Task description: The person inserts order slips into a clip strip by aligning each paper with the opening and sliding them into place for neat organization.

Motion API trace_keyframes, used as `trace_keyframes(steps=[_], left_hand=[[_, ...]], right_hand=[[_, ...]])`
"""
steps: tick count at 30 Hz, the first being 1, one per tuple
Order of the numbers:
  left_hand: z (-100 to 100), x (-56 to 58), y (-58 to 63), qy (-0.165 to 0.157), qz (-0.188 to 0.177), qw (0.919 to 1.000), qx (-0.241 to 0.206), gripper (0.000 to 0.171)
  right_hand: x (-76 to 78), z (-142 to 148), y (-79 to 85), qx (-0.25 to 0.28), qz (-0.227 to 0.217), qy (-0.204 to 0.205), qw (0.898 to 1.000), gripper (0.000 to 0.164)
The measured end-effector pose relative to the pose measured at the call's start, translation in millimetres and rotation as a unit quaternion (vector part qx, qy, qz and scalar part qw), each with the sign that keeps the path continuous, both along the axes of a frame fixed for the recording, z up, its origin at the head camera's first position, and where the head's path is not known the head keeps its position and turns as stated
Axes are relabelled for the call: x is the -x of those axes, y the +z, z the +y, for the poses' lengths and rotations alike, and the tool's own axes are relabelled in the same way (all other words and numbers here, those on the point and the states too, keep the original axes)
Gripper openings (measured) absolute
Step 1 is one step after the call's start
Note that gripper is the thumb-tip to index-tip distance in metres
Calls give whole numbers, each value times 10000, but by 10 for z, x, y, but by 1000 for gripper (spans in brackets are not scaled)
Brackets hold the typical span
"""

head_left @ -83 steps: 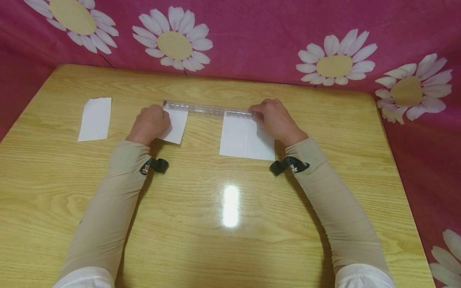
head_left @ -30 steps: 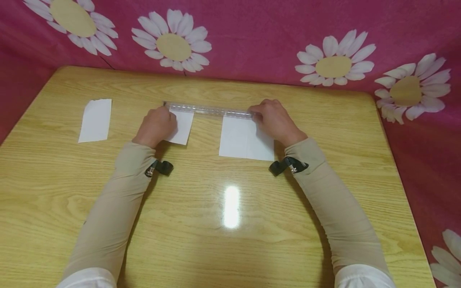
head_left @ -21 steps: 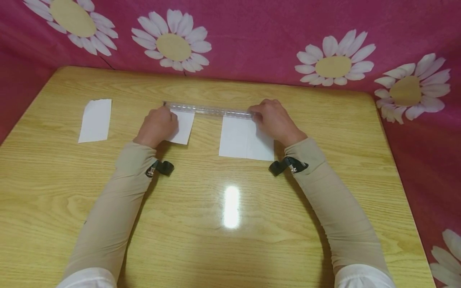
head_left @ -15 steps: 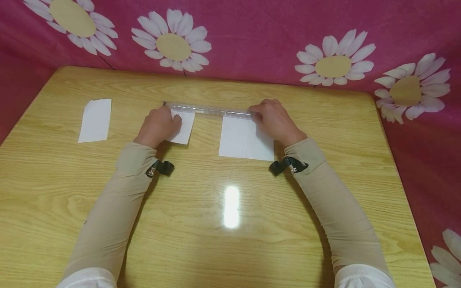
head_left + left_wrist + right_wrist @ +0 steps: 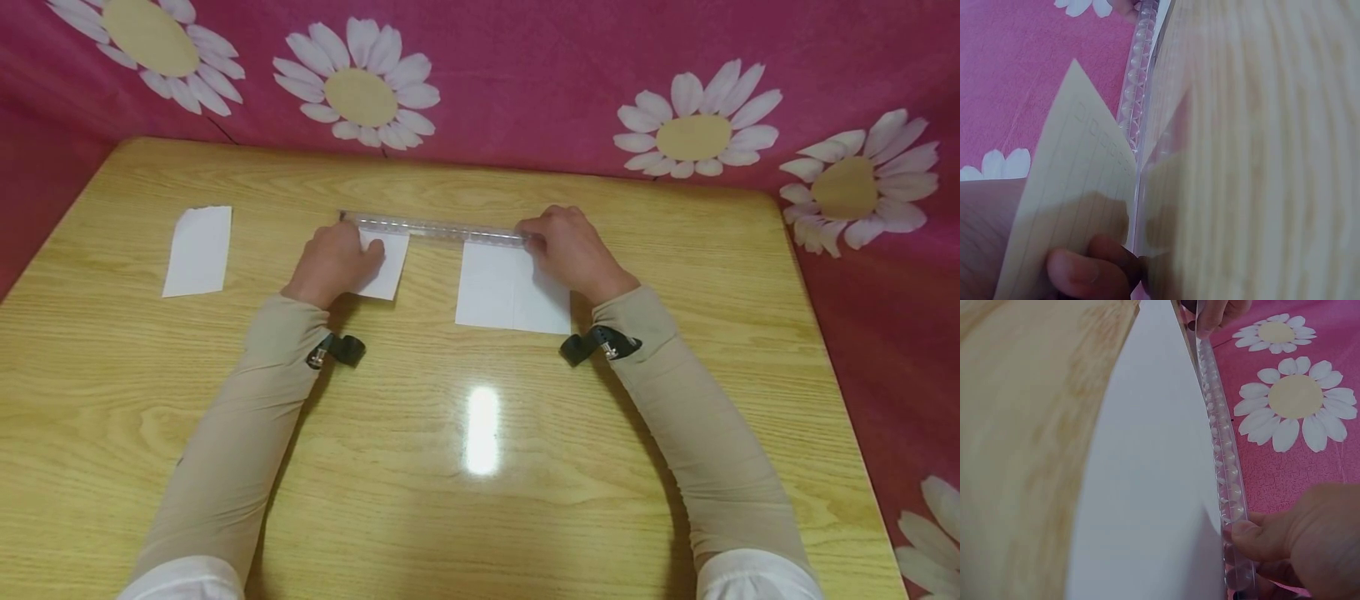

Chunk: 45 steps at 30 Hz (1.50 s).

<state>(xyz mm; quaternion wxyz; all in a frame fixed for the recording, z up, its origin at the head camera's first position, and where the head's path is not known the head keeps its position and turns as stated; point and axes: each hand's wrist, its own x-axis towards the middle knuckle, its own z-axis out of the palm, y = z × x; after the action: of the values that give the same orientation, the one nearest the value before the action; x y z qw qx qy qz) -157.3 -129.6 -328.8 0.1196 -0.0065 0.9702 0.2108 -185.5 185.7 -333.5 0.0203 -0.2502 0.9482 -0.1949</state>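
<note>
A clear plastic strip [image 5: 438, 229] with a row of round bumps spans the space between both hands. My right hand [image 5: 581, 254] pinches its right end between thumb and fingers, as the right wrist view also shows. Near the strip's left end, my left hand [image 5: 337, 262] has curled fingers on a small sheet of paper [image 5: 392, 267], its thumb lying over the sheet. Faint ruled lines mark that paper [image 5: 1079, 162] in the left wrist view. White paper [image 5: 487, 283] with a line down its middle has its top edge along the strip, partly hidden by my right hand.
A separate white slip [image 5: 198, 250] with an uneven top edge lies at the left of the wooden table [image 5: 420, 517]. Behind the table hangs a pink cloth [image 5: 510, 75] with large daisies.
My left hand has moved to the right along the strip, and the small paper has shifted right with it. Its thumb now stretches farther right. My right hand and the strip have barely moved.
</note>
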Motion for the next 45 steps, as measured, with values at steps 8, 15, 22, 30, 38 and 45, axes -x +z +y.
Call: trace_keyframes(steps=[8, 15, 22, 30, 38, 45], left_hand=[[34, -3, 25, 93, -210, 9997, -77, 60], [46, 2, 31, 164, -328, 9993, -112, 64], [60, 1, 24, 199, -289, 9993, -138, 54], [84, 9, -6, 60, -69, 9998, -182, 39], [104, 8, -10, 41, -11, 9999, -129, 35], [123, 9, -7, 32, -59, 9998, -163, 34]], right_hand=[[0, 0, 1, -8, 14, 7, 10000, 29], [3, 4, -7, -6, 27, 32, 10000, 29], [6, 10, -19, -6, 31, 22, 10000, 29], [8, 4, -16, -8, -27, -7, 10000, 29], [6, -3, -13, -24, -113, -59, 9999, 30], [3, 4, -15, -51, -113, -64, 9999, 30]])
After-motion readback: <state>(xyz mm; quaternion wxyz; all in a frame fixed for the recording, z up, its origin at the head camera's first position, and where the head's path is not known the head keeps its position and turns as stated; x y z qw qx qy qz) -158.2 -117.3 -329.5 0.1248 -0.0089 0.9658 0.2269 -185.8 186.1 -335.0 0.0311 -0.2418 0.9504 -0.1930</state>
